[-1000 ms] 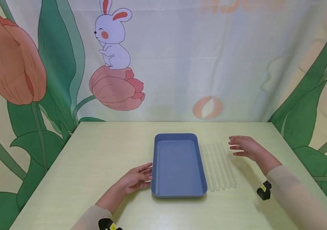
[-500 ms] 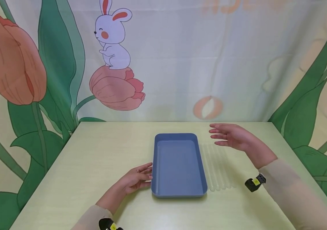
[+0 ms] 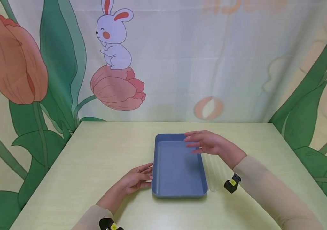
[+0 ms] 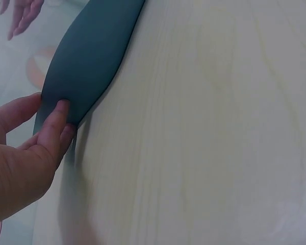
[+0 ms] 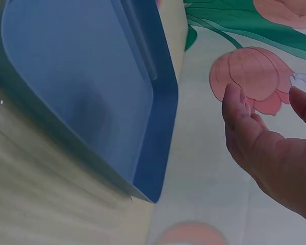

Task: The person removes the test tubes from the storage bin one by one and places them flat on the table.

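A blue rectangular tray (image 3: pixel 177 172) sits on the table. My left hand (image 3: pixel 136 180) rests its fingertips against the tray's left wall; in the left wrist view its fingers (image 4: pixel 53 122) touch that wall from outside. My right hand (image 3: pixel 209 142), fingers extended and apart with nothing in them, hovers over the tray's far right corner. A slim clear tube (image 5: pixel 138 43) lies inside along the tray's left wall. Right of the tray, clear round-ended tubes (image 3: pixel 213 183) lie on the table, faint and partly covered by my right forearm.
The pale wood-grain table (image 3: pixel 108 143) ends at a hanging cloth backdrop (image 3: pixel 169 64) printed with tulips and a rabbit. A black wrist camera (image 3: pixel 232 183) sticks out from the right sleeve, low over the table beside the tray.
My right hand has moved left from beside the clear tubes, first away and upward, then over the tray's far right corner. My left hand has stayed at the tray's left wall.
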### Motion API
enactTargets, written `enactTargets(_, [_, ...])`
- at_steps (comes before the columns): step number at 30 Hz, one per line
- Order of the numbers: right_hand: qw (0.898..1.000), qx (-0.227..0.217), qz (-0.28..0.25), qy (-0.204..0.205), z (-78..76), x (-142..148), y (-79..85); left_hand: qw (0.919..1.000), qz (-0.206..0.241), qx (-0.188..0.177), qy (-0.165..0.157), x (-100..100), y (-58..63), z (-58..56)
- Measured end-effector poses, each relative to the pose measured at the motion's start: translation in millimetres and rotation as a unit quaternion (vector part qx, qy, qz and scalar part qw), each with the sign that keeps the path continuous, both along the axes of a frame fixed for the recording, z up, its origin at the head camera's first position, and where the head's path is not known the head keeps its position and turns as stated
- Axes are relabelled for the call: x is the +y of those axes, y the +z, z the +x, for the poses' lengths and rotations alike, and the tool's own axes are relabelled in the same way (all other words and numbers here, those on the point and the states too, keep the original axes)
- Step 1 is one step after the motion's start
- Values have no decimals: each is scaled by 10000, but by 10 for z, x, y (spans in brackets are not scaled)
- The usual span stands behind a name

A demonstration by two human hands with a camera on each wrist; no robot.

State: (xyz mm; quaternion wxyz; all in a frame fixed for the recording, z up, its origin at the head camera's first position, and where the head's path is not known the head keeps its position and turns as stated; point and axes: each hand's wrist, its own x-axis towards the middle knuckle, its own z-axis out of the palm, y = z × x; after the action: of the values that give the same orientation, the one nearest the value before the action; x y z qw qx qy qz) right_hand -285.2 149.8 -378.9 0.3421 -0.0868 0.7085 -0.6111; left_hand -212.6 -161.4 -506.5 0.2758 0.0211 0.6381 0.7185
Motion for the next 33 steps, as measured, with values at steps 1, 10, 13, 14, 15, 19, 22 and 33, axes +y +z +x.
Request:
enactTargets(1, [10000, -44, 10, -3, -16, -43, -23, 10000, -3, -1, 2, 2, 2, -1])
enactTargets(10, [9995, -318, 16, -81, -104, -315, -173, 10000, -43, 15, 9, 13, 34, 12])
enactTargets(13, [9990, -432, 1, -81, -133, -383, -207, 10000, -62, 6, 47, 17, 27, 10])
enactTargets(14, [9989, -464, 5, -89, -141, -409, -218, 10000, -68, -1, 57, 16, 25, 9])
enactTargets(15, [9988, -482, 14, -91, -154, -431, -235, 10000, -60, -8, 75, 14, 22, 8])
enactTargets(19, [9979, -644, 100, -48, -206, -531, -340, 9999, -55, -17, 111, 6, 1, -6])
enactTargets(22, [9969, -730, 296, -45, -236, -609, -440, 9999, -65, 0, 86, 3, -4, -10])
enactTargets(33, [9934, -877, 607, -422, -313, -823, -694, 10000, -28, -1, 37, 4, 14, 10])
